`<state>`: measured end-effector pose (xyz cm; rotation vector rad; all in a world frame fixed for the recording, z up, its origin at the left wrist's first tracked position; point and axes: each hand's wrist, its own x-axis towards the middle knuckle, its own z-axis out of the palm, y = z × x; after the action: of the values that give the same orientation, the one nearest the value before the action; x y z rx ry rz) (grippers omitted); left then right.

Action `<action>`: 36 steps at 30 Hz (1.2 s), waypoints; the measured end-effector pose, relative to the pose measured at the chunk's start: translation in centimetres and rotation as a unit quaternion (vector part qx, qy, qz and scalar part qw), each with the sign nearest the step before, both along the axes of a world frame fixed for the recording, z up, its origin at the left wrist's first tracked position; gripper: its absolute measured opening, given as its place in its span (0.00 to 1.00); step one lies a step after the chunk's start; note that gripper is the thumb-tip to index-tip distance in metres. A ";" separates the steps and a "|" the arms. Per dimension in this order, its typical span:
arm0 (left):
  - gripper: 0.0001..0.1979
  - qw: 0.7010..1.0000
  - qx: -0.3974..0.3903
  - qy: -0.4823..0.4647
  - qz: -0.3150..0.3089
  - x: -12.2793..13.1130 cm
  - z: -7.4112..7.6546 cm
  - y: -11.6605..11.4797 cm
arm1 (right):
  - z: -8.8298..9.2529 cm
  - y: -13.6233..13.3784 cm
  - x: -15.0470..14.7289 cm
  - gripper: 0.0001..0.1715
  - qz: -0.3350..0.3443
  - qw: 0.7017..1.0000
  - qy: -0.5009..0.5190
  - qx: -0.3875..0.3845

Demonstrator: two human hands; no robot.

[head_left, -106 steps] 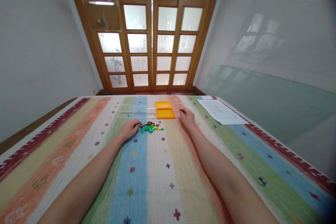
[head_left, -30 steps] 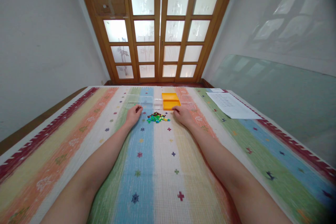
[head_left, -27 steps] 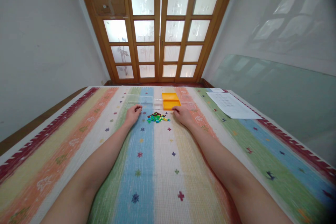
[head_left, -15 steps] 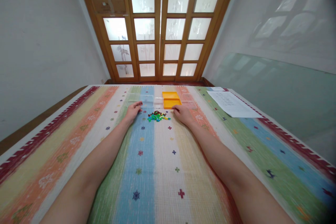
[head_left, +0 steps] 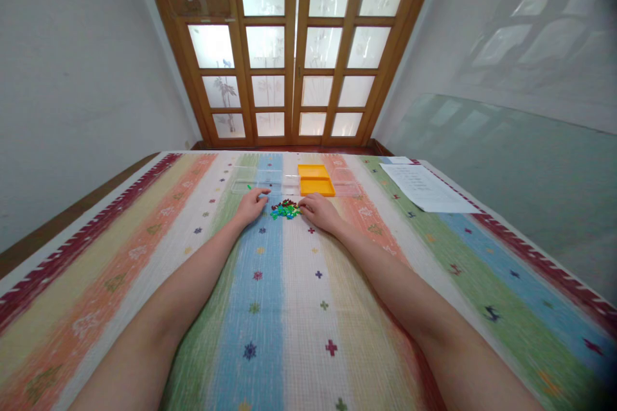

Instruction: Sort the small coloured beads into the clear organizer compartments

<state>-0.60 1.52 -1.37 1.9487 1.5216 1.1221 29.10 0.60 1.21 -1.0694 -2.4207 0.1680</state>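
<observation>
A small heap of tiny coloured pieces (head_left: pixel 285 209), green, red, blue and yellow, lies on the striped cloth (head_left: pixel 289 308). My left hand (head_left: pixel 251 205) rests on the cloth just left of the heap, with its fingers loosely apart and nothing in them. It is close to a clear tray (head_left: pixel 250 181) that holds one green piece (head_left: pixel 249 187). My right hand (head_left: pixel 315 209) lies at the heap's right edge. Its fingers are bent down and pressed together on the pieces, and what they pinch is too small to see.
An orange tray (head_left: pixel 315 181) stands just beyond the heap, with a second clear tray (head_left: pixel 348 182) to its right. A printed sheet of paper (head_left: pixel 424 187) lies at the far right. Wooden glazed doors (head_left: pixel 294 51) stand behind the table.
My right hand has slid left from beside the orange tray onto the heap. My left hand has come back slightly from the clear tray. The camera has tipped a little.
</observation>
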 end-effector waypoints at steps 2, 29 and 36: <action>0.16 0.999 0.029 0.042 -0.020 0.1 0.1 -0.3 | 0.0 -0.2 -0.1 0.10 0.001 1.000 -0.017 0.011; 0.14 0.989 0.062 0.119 -0.065 0.7 0.9 -1.2 | -0.8 0.3 -0.1 0.04 0.034 0.999 0.034 0.012; 0.14 0.988 0.059 0.122 -0.067 0.8 1.0 -1.2 | -0.9 0.6 0.0 0.08 0.007 0.994 0.108 -0.029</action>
<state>0.21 0.28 -0.42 2.3038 1.4445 0.9649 29.12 1.17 0.29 -1.0047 -2.2409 0.3423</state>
